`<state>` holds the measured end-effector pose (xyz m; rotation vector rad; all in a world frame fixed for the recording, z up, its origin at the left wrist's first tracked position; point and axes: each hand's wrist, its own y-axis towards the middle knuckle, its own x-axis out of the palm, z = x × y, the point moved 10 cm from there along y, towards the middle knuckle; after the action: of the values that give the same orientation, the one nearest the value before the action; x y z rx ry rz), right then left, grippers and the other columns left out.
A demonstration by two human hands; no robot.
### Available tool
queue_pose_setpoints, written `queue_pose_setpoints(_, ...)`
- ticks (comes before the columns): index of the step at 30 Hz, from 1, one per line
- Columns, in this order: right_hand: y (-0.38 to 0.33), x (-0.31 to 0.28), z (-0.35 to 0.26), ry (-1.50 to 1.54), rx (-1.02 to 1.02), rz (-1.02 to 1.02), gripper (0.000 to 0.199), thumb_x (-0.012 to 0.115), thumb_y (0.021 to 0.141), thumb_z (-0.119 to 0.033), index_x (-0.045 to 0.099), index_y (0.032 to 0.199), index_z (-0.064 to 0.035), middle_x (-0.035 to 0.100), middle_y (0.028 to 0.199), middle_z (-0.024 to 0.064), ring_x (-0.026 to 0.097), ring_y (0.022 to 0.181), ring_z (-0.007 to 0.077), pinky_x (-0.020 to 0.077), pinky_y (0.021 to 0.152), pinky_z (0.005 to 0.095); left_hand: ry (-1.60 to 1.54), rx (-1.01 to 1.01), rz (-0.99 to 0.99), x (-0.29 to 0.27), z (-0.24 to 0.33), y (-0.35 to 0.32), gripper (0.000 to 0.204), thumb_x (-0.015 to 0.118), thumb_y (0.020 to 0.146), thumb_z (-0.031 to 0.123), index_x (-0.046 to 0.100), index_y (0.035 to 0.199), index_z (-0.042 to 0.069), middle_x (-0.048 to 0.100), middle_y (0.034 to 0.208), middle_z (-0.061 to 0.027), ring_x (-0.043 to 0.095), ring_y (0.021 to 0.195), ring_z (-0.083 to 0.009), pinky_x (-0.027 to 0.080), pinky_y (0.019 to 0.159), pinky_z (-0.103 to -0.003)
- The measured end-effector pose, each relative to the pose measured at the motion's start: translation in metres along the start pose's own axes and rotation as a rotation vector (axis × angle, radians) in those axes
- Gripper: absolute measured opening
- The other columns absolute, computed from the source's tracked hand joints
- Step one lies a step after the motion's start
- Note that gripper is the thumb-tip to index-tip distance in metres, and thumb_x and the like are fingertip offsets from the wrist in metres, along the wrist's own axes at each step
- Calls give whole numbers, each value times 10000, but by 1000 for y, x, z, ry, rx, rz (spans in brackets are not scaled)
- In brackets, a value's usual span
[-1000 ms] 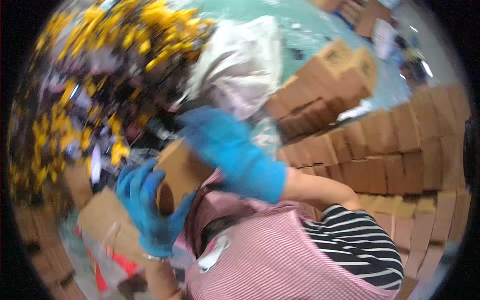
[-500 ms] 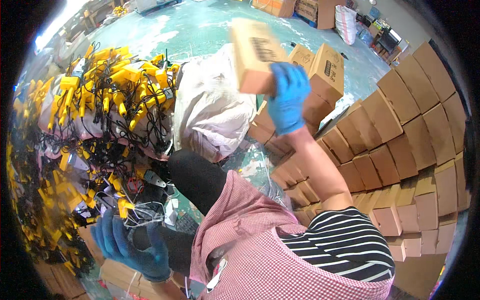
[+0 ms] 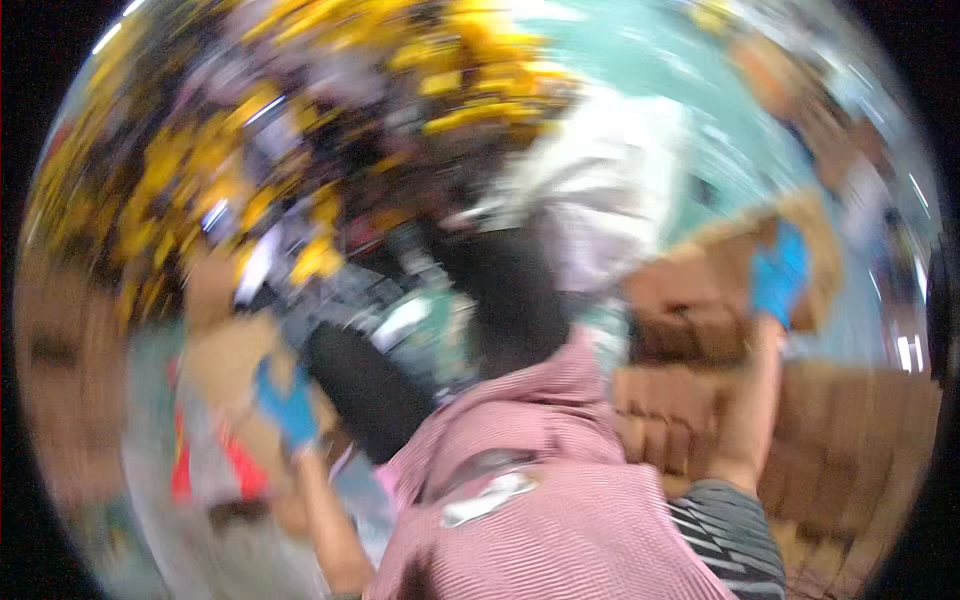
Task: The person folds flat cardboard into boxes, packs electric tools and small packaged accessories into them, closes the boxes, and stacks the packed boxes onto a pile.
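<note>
My left hand (image 3: pixel 287 405), in a blue glove, is over a tan cardboard box (image 3: pixel 235 360) at my left side. Its thumb and fingers look spread apart, and I cannot tell whether they touch the box. Out to the right, my gloved right hand (image 3: pixel 780 275) is at the top of the stacked brown boxes (image 3: pixel 690 300), against a tan box surface (image 3: pixel 822 260). Motion smears its fingers, so whether it still grips a box does not show.
A large heap of yellow plastic devices with black cords (image 3: pixel 400 80) spreads across the front left. A white sack (image 3: pixel 620 170) stands ahead, on green floor (image 3: pixel 640 50). More brown box rows (image 3: pixel 840 430) line my right. A red-and-white bag (image 3: pixel 215 455) lies lower left.
The view has swung to the left. My right hand has gone from holding a box up ahead to the box stack at right. My left hand now lies over the tan box.
</note>
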<state>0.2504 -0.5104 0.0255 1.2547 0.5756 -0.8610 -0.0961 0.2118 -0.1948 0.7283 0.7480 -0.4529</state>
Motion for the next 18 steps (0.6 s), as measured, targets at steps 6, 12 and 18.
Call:
queue_pose_setpoints(6, -41, 17, -57, 178, -222, 26, 658, 691, 782, -34, 510, 1411, -97, 482, 1469, 181, 468, 1299, 427, 401, 1080, 496, 458, -123, -236, 60, -59, 1, 764, 750, 766, 454, 502, 1390, 90, 340, 1536, -167, 291, 1401, -433, 208, 1159, -590)
queue_pose_setpoints(12, -61, 16, -142, 379, -371, -77, 697, 711, 759, 4, 493, 1414, -91, 460, 1485, 153, 441, 1325, 429, 384, 1094, 496, 691, -402, -299, 35, -147, -25, 880, 744, 764, 523, 432, 1456, 79, 329, 1538, -171, 315, 1396, -418, 237, 1144, -573)
queue_pose_setpoints(18, -45, 6, -161, 355, -363, -113, 651, 710, 766, -11, 516, 1384, -77, 474, 1461, 174, 423, 1349, 419, 370, 1100, 495, 629, -865, -196, 18, -205, -28, 848, 807, 735, 417, 433, 1430, 105, 456, 1386, -175, 494, 1239, -379, 448, 983, -524)
